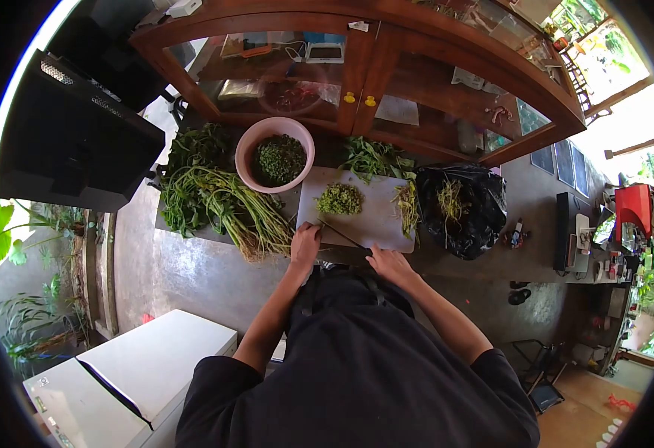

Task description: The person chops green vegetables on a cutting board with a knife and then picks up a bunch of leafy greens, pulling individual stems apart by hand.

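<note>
My right hand (pixel 390 265) is closed around the handle of a knife (pixel 346 237), at the near edge of a pale cutting board (pixel 375 198). The dark blade slants up and left across the board's near left corner. By the blade's tip is my left hand (pixel 306 243), its fingers curled; whether they pinch anything is too small to make out. Chopped greens (pixel 340 199) lie in a small heap on the board. Trimmed stem ends (pixel 405 205) sit along its right side. Left of my left hand, a large bunch of long-stemmed leafy greens (pixel 226 201) is spread out.
A pink bowl (pixel 243 138) of chopped greens stands behind the bunch. More leaves (pixel 375 158) lie behind the board. To the right is a black plastic bag (pixel 484 213) with trimmings. A wooden glass-door cabinet (pixel 364 71) stands at the back; a white refrigerator (pixel 170 351) is lower left.
</note>
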Demonstrator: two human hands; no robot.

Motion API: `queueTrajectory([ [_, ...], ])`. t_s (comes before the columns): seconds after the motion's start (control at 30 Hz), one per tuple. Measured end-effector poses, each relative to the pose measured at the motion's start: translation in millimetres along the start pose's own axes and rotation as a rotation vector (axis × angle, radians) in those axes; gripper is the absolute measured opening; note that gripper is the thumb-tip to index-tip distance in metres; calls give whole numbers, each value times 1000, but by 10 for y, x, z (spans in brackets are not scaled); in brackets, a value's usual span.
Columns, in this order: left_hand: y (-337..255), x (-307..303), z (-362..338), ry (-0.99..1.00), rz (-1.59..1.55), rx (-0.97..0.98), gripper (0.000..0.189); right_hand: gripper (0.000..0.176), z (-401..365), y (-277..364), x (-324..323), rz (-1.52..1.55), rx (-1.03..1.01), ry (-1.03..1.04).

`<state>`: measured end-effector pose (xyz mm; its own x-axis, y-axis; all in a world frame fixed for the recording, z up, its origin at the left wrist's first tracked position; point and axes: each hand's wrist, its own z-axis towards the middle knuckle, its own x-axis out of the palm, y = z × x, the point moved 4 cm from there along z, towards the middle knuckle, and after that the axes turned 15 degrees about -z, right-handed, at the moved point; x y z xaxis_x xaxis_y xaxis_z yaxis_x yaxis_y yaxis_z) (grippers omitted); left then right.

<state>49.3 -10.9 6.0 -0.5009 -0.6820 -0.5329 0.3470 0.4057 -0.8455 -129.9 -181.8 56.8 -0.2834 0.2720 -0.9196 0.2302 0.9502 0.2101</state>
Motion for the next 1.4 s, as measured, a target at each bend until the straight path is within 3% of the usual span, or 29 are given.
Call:
queueTrajectory([
  [0.2, -5, 10, -2, -16, -3, -2, 18, 39, -127, -26, -26, -78, -48, -108],
  [0.37, -15, 5, 2, -2, 6, -21, 17, 35, -171, 56, -263, -97, -3, 32],
  [0.5, -4, 11, -1, -15, -27, -23, 16, 35, -145, 54, -162, -88, 16, 58],
  [0.57, -25, 7, -2, -21, -7, 14, 16, 35, -106, 15, 68, -54, 60, 169],
  [0.67, -30, 9, 6, -21, -20, 21, 17, 32, 57, -49, 437, 78, 32, 111],
  [0.87, -81, -4, -12, -40, -6, -7, 15, 28, 324, 86, 456, 149, -13, 81],
  [1.07, -1, 24, -29, -64, -72, -56, 15, 28, -8, -192, 456, 35, -22, 100],
  [1.4, -62, 31, -53, -15, 39, -6, 15, 28, 286, 42, 520, 69, 18, 98],
])
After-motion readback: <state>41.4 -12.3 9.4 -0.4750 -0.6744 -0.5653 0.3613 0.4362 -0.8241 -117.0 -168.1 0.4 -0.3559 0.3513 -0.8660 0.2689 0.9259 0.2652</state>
